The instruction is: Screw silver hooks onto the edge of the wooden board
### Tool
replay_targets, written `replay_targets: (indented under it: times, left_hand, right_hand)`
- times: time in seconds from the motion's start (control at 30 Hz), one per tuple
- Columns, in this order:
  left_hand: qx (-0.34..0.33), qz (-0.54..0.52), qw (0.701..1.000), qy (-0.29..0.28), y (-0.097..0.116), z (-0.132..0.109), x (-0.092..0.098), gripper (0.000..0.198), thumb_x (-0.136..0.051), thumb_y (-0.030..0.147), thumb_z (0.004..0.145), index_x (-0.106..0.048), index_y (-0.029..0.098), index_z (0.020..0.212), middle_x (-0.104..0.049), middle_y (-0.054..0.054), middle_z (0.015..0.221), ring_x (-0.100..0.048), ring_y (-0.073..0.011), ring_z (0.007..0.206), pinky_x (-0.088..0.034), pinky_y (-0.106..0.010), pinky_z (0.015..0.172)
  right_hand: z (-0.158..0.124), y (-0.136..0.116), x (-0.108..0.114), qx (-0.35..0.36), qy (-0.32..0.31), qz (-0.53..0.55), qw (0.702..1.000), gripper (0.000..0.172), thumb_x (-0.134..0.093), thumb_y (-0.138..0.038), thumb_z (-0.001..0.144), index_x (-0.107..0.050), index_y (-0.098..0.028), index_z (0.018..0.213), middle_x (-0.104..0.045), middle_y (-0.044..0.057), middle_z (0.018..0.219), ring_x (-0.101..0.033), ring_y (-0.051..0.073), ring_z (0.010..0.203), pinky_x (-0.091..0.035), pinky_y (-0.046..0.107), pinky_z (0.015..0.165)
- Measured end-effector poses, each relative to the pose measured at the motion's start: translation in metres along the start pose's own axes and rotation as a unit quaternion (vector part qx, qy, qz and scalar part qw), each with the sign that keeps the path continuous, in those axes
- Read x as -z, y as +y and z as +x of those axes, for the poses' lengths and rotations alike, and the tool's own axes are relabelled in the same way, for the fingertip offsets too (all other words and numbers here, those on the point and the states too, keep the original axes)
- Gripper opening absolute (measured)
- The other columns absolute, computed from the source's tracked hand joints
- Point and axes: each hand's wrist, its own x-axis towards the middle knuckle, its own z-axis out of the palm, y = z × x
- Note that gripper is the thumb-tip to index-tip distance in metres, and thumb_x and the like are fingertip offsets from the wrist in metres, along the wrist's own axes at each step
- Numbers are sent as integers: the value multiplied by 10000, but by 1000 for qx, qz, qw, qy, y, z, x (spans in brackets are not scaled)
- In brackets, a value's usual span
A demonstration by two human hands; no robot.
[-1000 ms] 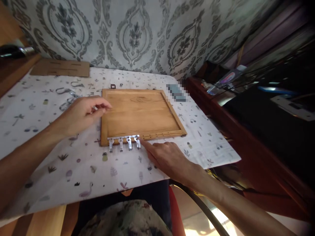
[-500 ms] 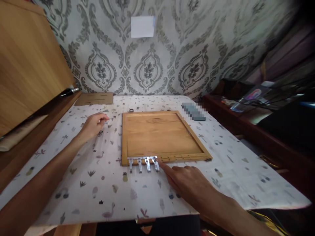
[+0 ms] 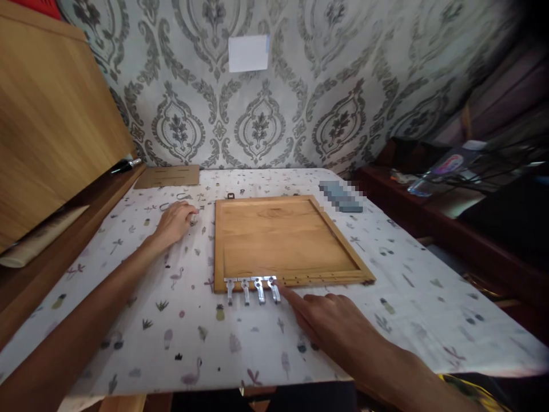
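Note:
A framed wooden board (image 3: 274, 232) lies flat on the patterned tablecloth. Several small silvery metal hooks (image 3: 245, 292) sit in a row along its near edge, their arms hanging over the side. With the index finger stretched out, my right hand (image 3: 332, 317) touches the rightmost hook (image 3: 273, 290); its other fingers are curled. Left of the board, my left hand (image 3: 175, 221) rests low over the cloth among small loose metal pieces (image 3: 184, 196). Its fingers are bent and pressed together, and their tips are partly hidden, so what they hold cannot be made out.
A blurred-out flat grey object (image 3: 341, 195) lies right of the board. A brown cardboard piece (image 3: 169, 176) sits at the back left, beside a wooden cabinet (image 3: 55, 114). A plastic bottle (image 3: 448, 169) and cables lie on the dark furniture at right.
My left hand has shifted slightly right and lower, its fingers turning down toward the cloth. My right index finger stays at the rightmost hook. The view has tilted slightly.

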Motion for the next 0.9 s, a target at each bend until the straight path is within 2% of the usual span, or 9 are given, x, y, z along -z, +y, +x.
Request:
replay_targets:
  times: [0.23, 0.43, 0.6, 0.77, 0.9]
  left_hand:
    - [-52, 21, 998, -30, 1, -17, 9, 357, -454, 153, 915, -804, 219, 927, -757, -116, 1040, -635, -313, 1055, -526, -470, 1014]
    - [-68, 28, 997, -31, 3, -19, 10, 334, -443, 206, 941, -765, 215, 854, -742, -129, 974, -622, -307, 1007, -510, -474, 1001]
    - [-63, 25, 997, -32, 5, -18, 14, 241, -485, 210, 896, -701, 231, 790, -736, -130, 938, -621, -326, 1022, -521, -461, 949]
    - [-45, 8, 998, -43, 7, -20, 19, 139, -527, 220, 848, -611, 243, 740, -712, -115, 884, -631, -334, 1000, -509, -457, 964]
    - [-13, -10, 999, -37, 9, -23, 24, 57, -547, 276, 835, -593, 253, 811, -672, -100, 875, -632, -346, 951, -508, -449, 902]
  right_hand:
    - [-2, 4, -5, 11, 13, 17, 1000, 724, -542, 5, 883, -511, -193, 1579, -795, 31, 752, -658, 151, 514, -331, 295, 467]
    - [1, -1, 5, 5, -9, 11, 1000, 690, -548, 8, 896, -543, -193, 1557, -809, 34, 757, -738, 214, 550, -282, 340, 459]
    - [3, -4, 11, -11, -32, -1, 999, 686, -558, 9, 911, -539, -198, 1565, -811, 33, 748, -757, 219, 575, -248, 337, 473]
    - [3, -6, 22, -12, -57, 24, 998, 692, -572, -25, 938, -491, -188, 1606, -827, 53, 791, -708, 177, 572, -262, 312, 492]
    - [4, -8, 29, -22, -83, 22, 996, 693, -587, -61, 961, -448, -176, 1630, -838, 67, 839, -707, 172, 611, -245, 317, 509]
